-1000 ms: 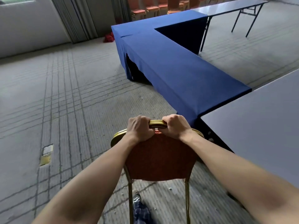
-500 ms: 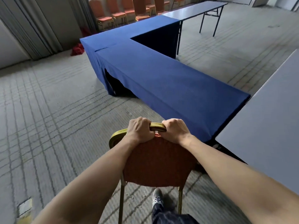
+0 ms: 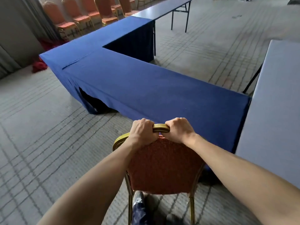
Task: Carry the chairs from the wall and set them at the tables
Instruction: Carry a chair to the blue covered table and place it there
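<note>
So the person's got both hands clamped on the top of a chair (image 3: 164,164). The left hand (image 3: 142,129) and right hand (image 3: 179,129) sit side by side with fingers curled over the gold frame, and a short bit of rail shows between them. The chair's orange-red back faces them, right at their front, and one shoe (image 3: 138,198) pokes out under it. Can't tell if its legs are on the carpet (image 3: 40,143) or off it, since the bottom is cut off.

It's close up to the near side of the blue-covered surface (image 3: 146,88), toward the right end of that L-shaped run. That end butts up to a bare grey surface (image 3: 276,111).

Further back, a row of matching chairs (image 3: 81,17) stands along the wall by the grey curtain (image 3: 32,17), just behind the blue corner. There's a heap of red cloth (image 3: 39,65) on the floor by that corner, and a folding table (image 3: 162,8) carries on past the blue bit.
</note>
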Motion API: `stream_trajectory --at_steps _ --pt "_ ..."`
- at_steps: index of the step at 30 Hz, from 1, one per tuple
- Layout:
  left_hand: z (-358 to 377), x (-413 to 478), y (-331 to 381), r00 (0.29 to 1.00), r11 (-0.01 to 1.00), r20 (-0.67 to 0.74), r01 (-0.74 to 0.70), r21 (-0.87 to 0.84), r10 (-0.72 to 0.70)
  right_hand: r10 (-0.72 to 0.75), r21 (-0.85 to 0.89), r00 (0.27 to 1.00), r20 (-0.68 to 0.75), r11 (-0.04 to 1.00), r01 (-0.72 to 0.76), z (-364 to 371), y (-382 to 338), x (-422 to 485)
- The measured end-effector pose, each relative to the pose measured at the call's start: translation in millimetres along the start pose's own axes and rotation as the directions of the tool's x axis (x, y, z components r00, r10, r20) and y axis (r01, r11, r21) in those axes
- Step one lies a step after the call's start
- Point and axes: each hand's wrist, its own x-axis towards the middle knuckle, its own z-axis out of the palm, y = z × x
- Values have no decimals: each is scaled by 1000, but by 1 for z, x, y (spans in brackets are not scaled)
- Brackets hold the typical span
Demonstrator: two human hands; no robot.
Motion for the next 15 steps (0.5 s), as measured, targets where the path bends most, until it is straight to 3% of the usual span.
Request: stream_trajectory --at_steps 9,15 --pt "10 113 -48 966 964 -61 -255 -71 251 66 -127 985 -157 988 -86 18 26 82" --pt "51 141 -73 882 881 14 -469 -58 471 188 -158 980 -71 968 -197 61 28 73"
